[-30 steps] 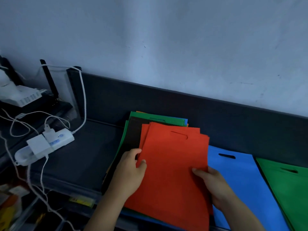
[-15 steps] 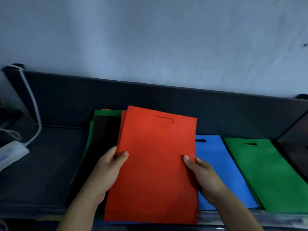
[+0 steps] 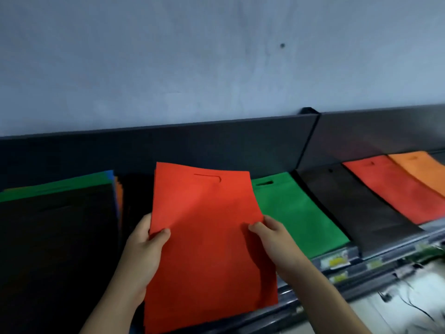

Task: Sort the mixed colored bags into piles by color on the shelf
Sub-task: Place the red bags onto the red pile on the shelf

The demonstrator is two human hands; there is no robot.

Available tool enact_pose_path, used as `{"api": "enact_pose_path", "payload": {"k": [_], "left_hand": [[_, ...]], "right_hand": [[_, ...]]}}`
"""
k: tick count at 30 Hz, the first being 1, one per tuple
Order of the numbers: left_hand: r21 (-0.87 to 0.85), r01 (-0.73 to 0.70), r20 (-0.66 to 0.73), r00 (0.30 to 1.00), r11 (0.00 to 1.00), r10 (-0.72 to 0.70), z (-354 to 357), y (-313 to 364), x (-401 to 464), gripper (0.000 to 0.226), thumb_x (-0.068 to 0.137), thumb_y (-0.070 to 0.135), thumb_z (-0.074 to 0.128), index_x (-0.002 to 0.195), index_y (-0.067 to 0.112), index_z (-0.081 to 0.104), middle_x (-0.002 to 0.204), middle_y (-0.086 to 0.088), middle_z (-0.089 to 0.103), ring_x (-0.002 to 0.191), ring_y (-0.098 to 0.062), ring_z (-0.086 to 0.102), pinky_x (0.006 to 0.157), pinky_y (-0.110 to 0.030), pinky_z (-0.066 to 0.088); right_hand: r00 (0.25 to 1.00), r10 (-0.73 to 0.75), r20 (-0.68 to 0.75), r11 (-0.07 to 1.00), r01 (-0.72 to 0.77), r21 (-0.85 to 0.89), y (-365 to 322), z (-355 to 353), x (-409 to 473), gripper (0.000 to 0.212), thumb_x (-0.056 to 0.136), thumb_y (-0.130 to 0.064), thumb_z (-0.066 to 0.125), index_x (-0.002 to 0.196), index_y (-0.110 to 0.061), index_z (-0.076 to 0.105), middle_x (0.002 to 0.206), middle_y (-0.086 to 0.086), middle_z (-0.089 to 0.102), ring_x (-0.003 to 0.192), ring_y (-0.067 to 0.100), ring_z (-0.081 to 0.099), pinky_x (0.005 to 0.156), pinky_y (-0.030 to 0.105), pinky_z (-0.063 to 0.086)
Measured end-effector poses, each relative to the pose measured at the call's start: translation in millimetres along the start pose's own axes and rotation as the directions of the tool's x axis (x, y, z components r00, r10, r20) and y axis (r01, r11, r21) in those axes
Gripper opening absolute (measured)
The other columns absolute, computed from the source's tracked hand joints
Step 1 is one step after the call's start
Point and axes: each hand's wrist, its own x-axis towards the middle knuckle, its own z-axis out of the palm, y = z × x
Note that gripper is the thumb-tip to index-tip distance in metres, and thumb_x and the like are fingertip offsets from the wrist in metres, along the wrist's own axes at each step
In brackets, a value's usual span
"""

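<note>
Head view: both hands, left hand (image 3: 142, 247) and right hand (image 3: 274, 239), pinch the red bag (image 3: 207, 237) by its edges, likely bound for the red pile (image 3: 395, 189) far right.

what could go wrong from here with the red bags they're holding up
1. Both hands, left hand and right hand, only pinch the red bags by the side edges, so a bag could slip out and land on the green pile.
2. The red pile lies far right beside a similar orange pile; in this dim light the bags could end up on the wrong one.
</note>
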Motion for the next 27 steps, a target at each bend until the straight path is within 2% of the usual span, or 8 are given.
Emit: {"api": "enact_pose_path", "payload": {"k": [2, 5, 9, 13, 16, 20, 23, 27], "left_hand": [[0.020, -0.017, 0.049, 0.999, 1.000, 0.016, 43.2, 3.5, -1.4, 0.032, 0.105, 0.014, 0.053, 0.111, 0.043, 0.066, 0.098, 0.013, 0.076, 0.087, -0.008, 0.074, 0.076, -0.033, 0.053], [0.029, -0.029, 0.115, 0.993, 0.999, 0.025, 116.8, 11.0, -6.6, 0.032, 0.105, 0.015, 0.053, 0.118, 0.043, 0.063, 0.104, 0.013, 0.075, 0.093, -0.008, 0.072, 0.080, -0.032, 0.054], [0.066, -0.059, 0.215, 0.976, 0.996, 0.044, 212.7, 24.1, -19.1, 0.037, 0.101, 0.009, 0.052, 0.115, 0.043, 0.062, 0.102, 0.009, 0.074, 0.090, -0.011, 0.072, 0.077, -0.033, 0.054], [0.080, -0.092, 0.298, 0.952, 0.993, 0.064, 305.8, 31.8, -33.6, 0.037, 0.098, 0.007, 0.052, 0.112, 0.038, 0.065, 0.097, 0.009, 0.075, 0.087, -0.014, 0.072, 0.079, -0.037, 0.056], [0.061, -0.125, 0.337, 0.936, 0.990, 0.098, 368.3, 34.7, -46.5, 0.037, 0.097, 0.008, 0.054, 0.120, 0.034, 0.064, 0.102, 0.010, 0.075, 0.093, -0.015, 0.072, 0.089, -0.043, 0.057], [0.039, -0.154, 0.416, 0.901, 0.987, 0.124, 443.0, 35.5, -63.5, 0.036, 0.097, 0.009, 0.055, 0.113, 0.039, 0.066, 0.101, 0.011, 0.076, 0.095, -0.015, 0.072, 0.090, -0.044, 0.057], [0.032, -0.160, 0.446, 0.886, 0.987, 0.129, 482.7, 35.2, -69.6, 0.033, 0.098, 0.010, 0.056, 0.111, 0.039, 0.066, 0.100, 0.012, 0.076, 0.095, -0.015, 0.072, 0.086, -0.039, 0.056], [0.027, -0.146, 0.480, 0.870, 0.989, 0.116, 521.0, 41.3, -63.8, 0.031, 0.100, 0.015, 0.056, 0.115, 0.040, 0.066, 0.105, 0.012, 0.076, 0.097, -0.014, 0.073, 0.089, -0.041, 0.057]], "right_hand": [[0.999, 0.021, -0.048, 1.000, -0.021, 0.014, 1.9, -43.3, -1.1, 0.029, 0.083, -0.028, 0.066, 0.103, -0.008, 0.074, 0.097, 0.018, 0.080, 0.080, 0.026, 0.072, 0.076, 0.042, 0.056], [0.990, 0.031, -0.136, 0.999, -0.029, 0.020, 10.7, -117.5, -5.4, 0.016, 0.094, -0.013, 0.059, 0.100, -0.008, 0.073, 0.085, 0.013, 0.077, 0.071, 0.023, 0.069, 0.067, 0.036, 0.052], [0.976, 0.053, -0.212, 0.998, -0.043, 0.051, 18.8, -208.4, -18.4, 0.022, 0.095, -0.012, 0.057, 0.097, -0.020, 0.077, 0.101, 0.022, 0.077, 0.085, 0.035, 0.075, 0.076, 0.045, 0.058], [0.941, 0.045, -0.336, 0.999, -0.036, 0.034, 27.1, -298.6, -28.1, 0.020, 0.095, -0.014, 0.059, 0.098, -0.023, 0.077, 0.101, 0.019, 0.079, 0.094, 0.041, 0.076, 0.090, 0.061, 0.059], [0.913, 0.039, -0.406, 0.999, -0.041, 0.005, 32.6, -357.7, -37.4, 0.017, 0.097, -0.013, 0.061, 0.105, -0.020, 0.074, 0.096, 0.013, 0.080, 0.091, 0.036, 0.078, 0.086, 0.054, 0.062], [0.876, 0.021, -0.482, 0.999, -0.035, -0.021, 41.5, -425.8, -51.0, 0.013, 0.098, -0.011, 0.064, 0.104, -0.019, 0.072, 0.081, 0.000, 0.080, 0.067, 0.013, 0.076, 0.058, 0.028, 0.057], [0.855, 0.025, -0.519, 0.999, -0.044, -0.024, 49.1, -462.7, -53.7, 0.012, 0.095, -0.013, 0.064, 0.103, -0.020, 0.071, 0.082, 0.002, 0.078, 0.065, 0.019, 0.073, 0.064, 0.035, 0.057], [0.843, 0.060, -0.534, 0.998, -0.070, 0.002, 55.1, -500.4, -52.2, 0.019, 0.092, -0.008, 0.056, 0.100, -0.018, 0.071, 0.066, 0.000, 0.065, 0.050, 0.014, 0.056, 0.049, 0.024, 0.041]]}}
